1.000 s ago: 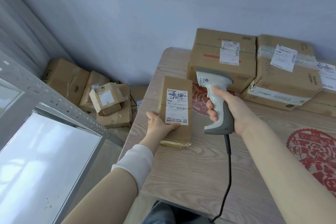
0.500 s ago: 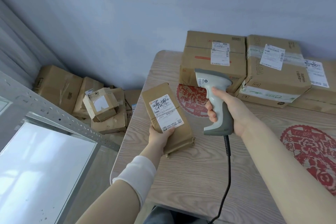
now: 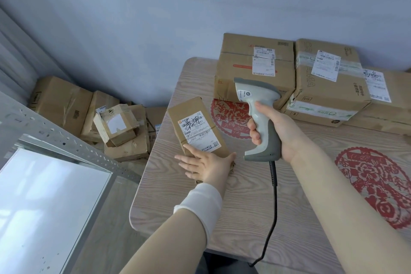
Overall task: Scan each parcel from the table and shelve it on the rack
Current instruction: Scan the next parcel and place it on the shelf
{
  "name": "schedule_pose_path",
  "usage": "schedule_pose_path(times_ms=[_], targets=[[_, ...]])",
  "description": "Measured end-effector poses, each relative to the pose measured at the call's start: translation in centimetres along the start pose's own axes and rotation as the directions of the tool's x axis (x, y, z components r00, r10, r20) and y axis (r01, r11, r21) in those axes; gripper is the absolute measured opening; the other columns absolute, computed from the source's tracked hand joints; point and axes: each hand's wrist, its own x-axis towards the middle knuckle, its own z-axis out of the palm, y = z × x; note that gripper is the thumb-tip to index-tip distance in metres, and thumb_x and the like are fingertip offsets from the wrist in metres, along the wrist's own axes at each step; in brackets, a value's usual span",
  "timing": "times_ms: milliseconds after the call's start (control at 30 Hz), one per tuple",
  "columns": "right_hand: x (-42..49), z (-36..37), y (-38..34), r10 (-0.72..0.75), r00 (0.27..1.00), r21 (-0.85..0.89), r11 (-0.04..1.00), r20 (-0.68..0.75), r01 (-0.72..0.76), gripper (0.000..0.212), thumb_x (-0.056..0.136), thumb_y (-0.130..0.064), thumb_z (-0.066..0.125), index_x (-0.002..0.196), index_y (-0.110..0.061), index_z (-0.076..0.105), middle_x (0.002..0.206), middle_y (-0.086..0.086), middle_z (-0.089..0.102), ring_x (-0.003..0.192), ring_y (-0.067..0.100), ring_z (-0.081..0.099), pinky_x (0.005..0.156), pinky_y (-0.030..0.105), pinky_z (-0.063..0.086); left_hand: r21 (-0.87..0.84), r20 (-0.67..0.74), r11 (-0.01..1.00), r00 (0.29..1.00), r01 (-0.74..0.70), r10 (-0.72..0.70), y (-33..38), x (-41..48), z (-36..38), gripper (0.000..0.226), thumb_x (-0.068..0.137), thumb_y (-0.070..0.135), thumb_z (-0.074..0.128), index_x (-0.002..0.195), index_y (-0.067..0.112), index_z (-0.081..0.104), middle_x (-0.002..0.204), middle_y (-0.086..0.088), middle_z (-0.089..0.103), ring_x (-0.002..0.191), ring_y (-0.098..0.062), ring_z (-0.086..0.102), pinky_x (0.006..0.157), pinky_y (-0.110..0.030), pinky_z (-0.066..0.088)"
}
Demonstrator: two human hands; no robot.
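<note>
A small brown parcel (image 3: 189, 115) with a white shipping label is tilted over the left part of the wooden table (image 3: 255, 196). My left hand (image 3: 208, 165) grips its near end, fingers spread along its side. My right hand (image 3: 278, 135) is closed around the handle of a grey-white barcode scanner (image 3: 259, 113), held upright just right of the parcel, its head pointing left. Its black cable hangs down to the table's front edge. The rack (image 3: 55, 144), grey perforated metal with a white shelf board, fills the lower left.
Three larger labelled boxes (image 3: 240, 73) are stacked against the wall at the back of the table. Red paper-cut decorations (image 3: 375, 184) lie on the tabletop. Several cardboard boxes (image 3: 120, 131) are piled on the floor between the rack and the table.
My left hand lifted the small parcel off the table, turned it leftward and shifted to gripping its near end. The scanner stayed almost still in my right hand.
</note>
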Motion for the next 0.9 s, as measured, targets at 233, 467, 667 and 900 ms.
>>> schedule_pose_path(times_ms=[233, 467, 667, 900], targets=[[-1.1, -0.3, 0.2, -0.042, 0.998, -0.022, 0.999, -0.036, 0.041, 0.032, 0.090, -0.034, 0.059, 0.075, -0.005, 0.055, 0.060, 0.008, 0.054, 0.041, 0.016, 0.043, 0.038, 0.022, 0.038, 0.033, -0.074, 0.996, 0.994, -0.082, 0.085, -0.9, 0.3, -0.9, 0.134, 0.060, 0.047, 0.081, 0.146, 0.026, -0.020, 0.151, -0.020, -0.002, 0.138, -0.033, 0.008, 0.113, -0.045, 0.009], [-3.4, -0.5, 0.2, -0.107, 0.991, -0.061, 0.993, -0.076, 0.102, 0.036, 0.089, -0.034, 0.059, 0.070, -0.004, 0.057, 0.060, 0.009, 0.055, 0.041, 0.017, 0.044, 0.040, 0.025, 0.039, 0.109, -0.161, 0.943, 0.930, -0.316, 0.330, -2.6, -0.8, -2.6, 0.136, 0.058, 0.045, 0.081, 0.148, 0.016, -0.016, 0.152, -0.016, 0.000, 0.137, -0.033, 0.011, 0.113, -0.043, 0.008], [-7.2, -1.6, -1.8, -0.200, 0.979, -0.137, 0.971, -0.032, 0.194, 0.039, 0.088, -0.037, 0.060, 0.068, -0.004, 0.059, 0.060, 0.012, 0.052, 0.041, 0.018, 0.044, 0.042, 0.026, 0.039, 0.115, -0.266, 0.833, 0.791, -0.541, 0.550, 0.0, -4.6, -4.2, 0.134, 0.056, 0.053, 0.079, 0.150, 0.013, -0.008, 0.151, -0.014, 0.005, 0.135, -0.032, 0.015, 0.112, -0.042, 0.010], [-13.9, -6.0, -4.4, -0.393, 0.919, -0.157, 0.909, -0.022, 0.385, 0.028, 0.091, -0.033, 0.057, 0.100, -0.007, 0.063, 0.059, 0.006, 0.056, 0.040, 0.018, 0.044, 0.043, 0.025, 0.038, 0.118, -0.400, 0.714, 0.625, -0.690, 0.671, 4.1, -11.6, -4.3, 0.130, 0.061, 0.055, 0.076, 0.150, 0.013, -0.009, 0.153, -0.014, 0.003, 0.140, -0.031, 0.008, 0.114, -0.042, 0.006]])
